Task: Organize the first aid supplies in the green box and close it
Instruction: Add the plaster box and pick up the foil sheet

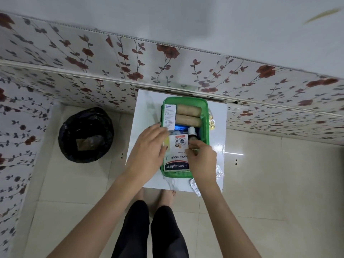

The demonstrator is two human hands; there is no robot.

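Green box (204,108) sits open on a white surface (145,116), pushed up near the floral-tiled wall (93,53). No lid seen on it.

Contents, far end to near end: a white carton with small print (169,116) lying along the far left corner; two tan bandage rolls (188,115) side by side, touching each other, just right of that carton. A blue item shows below the rolls, mostly hidden. A Hansaplast plaster pack (176,161) lies flat at the near end, its print upside down from where the person stands.

Left hand (149,148): fingers spread, palm down, resting over the box's left edge and partly on the plaster pack. Fingertips reach the near corner of the white carton. Grip appears loose; cannot tell if it pinches anything.

Right hand (202,159): fingers closed around the lower body of a small dark bottle with a white cap (191,134), held upright inside the box at its right side, beside the plaster pack.

Outside the box, on the surface: a gold blister strip (212,121) just beyond the right wall; silver foil strips (194,185) near the front right corner, partly behind the right forearm.

Black-lined bin (85,135) on the floor, well left of the surface. Person's bare feet and dark trousers are visible below.
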